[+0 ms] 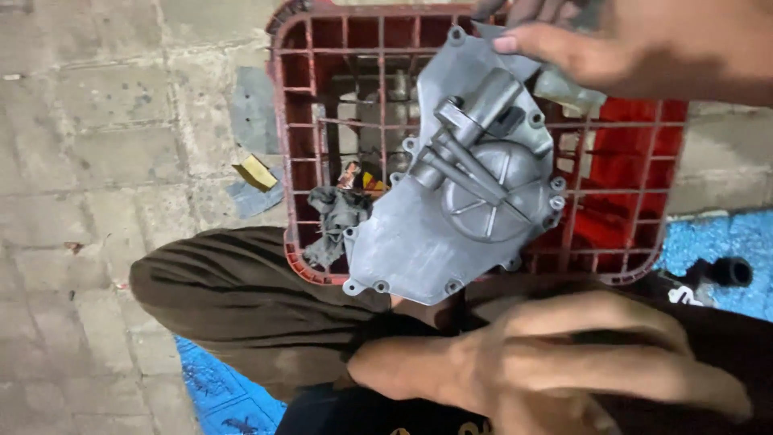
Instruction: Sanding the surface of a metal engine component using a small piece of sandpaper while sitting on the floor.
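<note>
1. Your right hand (pixel 620 48) comes in from the crate's far right corner. It is clenched in a pinch on the top edge of the grey cast-metal cover (pixel 451 209), with the thumb lying along the rim near a bolt lug.
2. Your left hand (pixel 564 366) is blurred, just below the near edge of the crate. Its fingers are stretched out loosely and look released, with nothing in them. It is close to the cover's lower edge but apart from it.
3. The cover hangs tilted over the red plastic crate (pixel 322 48), its lower corner over the crate's near rim. I cannot tell whether it rests on that rim.
4. Judged by its look, the cover is stiff and fairly heavy for a one-edge pinch. It may be greasy, and its lugs and rim are thin and hard-edged. A firmer hold would be on the thick raised boss and tubes at its middle, or with one hand on each of two opposite edges.
5. A grey rag (pixel 334 213) lies inside the crate by its left wall.
6. Beyond the crate are a yellow scrap (pixel 256 171) on the paving, a blue mat (pixel 725 242) carrying a black cylinder (pixel 731 271), and your brown-trousered knee (pixel 241 290).
</note>
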